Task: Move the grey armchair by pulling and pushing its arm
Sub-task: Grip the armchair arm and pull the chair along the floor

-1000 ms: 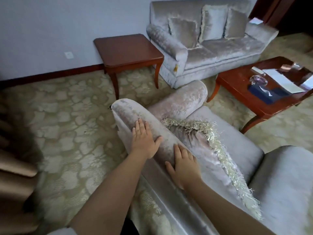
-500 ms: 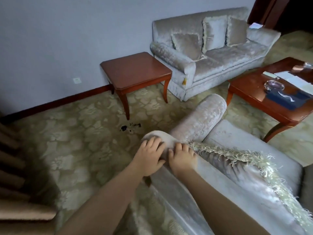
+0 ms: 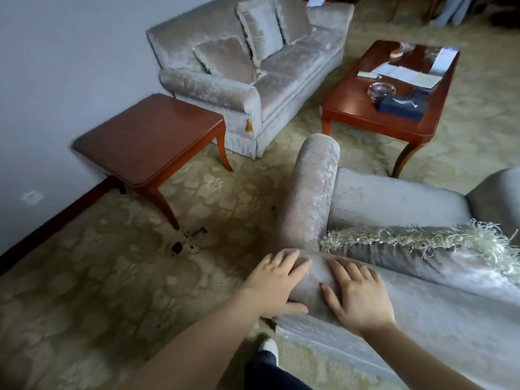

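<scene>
I read this as mid-push. Both palms are planted on the grey armchair (image 3: 394, 204), which fills my view from the centre out to 4 o'clock. Its arm (image 3: 312, 187) runs away from me toward 12 o'clock. My left hand (image 3: 277, 285) lies on the rolled corner where that arm meets the back, fingers spread and fairly straight, thumb low along the near edge. My right hand (image 3: 357, 294) lies just beside it at its 3 o'clock, also flat with fingers spread, pressing rather than clasping. A fringed cushion (image 3: 408, 240) leans against the back just past my right fingertips.

The next move, as I judge it, is a steady shove through both palms. I need to watch the side table (image 3: 149, 136) at 10 o'clock and the coffee table (image 3: 380, 116) at 1 o'clock (the arm's far end points into the gap between them). Flat palms could slip on this plush fabric, so for a pull I'd curl the fingers over the roll first.
</scene>
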The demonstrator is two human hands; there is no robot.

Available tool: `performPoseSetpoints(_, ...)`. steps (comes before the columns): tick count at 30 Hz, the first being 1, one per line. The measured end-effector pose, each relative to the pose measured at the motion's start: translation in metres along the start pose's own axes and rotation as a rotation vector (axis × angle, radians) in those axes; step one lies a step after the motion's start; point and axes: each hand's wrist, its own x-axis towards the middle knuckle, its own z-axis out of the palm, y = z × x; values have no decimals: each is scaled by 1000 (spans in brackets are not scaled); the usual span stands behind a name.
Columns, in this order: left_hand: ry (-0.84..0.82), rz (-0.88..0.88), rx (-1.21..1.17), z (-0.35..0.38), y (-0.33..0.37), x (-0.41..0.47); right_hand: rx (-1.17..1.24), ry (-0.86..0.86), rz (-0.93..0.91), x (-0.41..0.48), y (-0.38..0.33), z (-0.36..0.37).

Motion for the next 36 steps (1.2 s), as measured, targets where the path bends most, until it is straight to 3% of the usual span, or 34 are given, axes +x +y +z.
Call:
performPoseSetpoints(6, -8, 202, 38, -1, -23, 13, 18, 91, -10, 3, 3, 10)
performPoseSetpoints(8, -127, 251, -18, -6, -28, 17, 11, 97, -17, 5, 3, 9)
performPoseSetpoints(10, -193, 379, 38, -10, -34, 20, 21, 100, -20, 5, 2, 6)
performPoseSetpoints(15, -131, 649, 254, -14, -44, 31, 74, 98, 134, 2, -8, 0)
performPoseSetpoints(17, -59, 798, 289, -12, -51, 39, 94, 191, 417, -1, -16, 6)
performPoseSetpoints(20, -38, 948, 268, -20, -61, 53, 174, 373, 1214, 4, -39, 20)
performPoseSetpoints(21, -46, 1035, 250, -22, -63, 57, 258, 363, 1445, 8, -47, 23)
performPoseSetpoints(23, -156, 1182, 232, -25, -68, 64, 515, 482, 1729, 20, -64, 25)
performPoseSetpoints(25, -171, 1254, 216, -28, -71, 73, 782, 719, 1816, 31, -73, 29)
performPoseSetpoints(27, -202, 1306, 180, -30, -72, 77, 912, 833, 1836, 37, -76, 29)
performPoseSetpoints(31, -239, 1432, 215, -46, -75, 94, 942, 827, 1871, 40, -81, 21)
performPoseSetpoints(36, -101, 1641, 175, -59, -56, 121, 632, 700, 2046, 55, -87, 26)
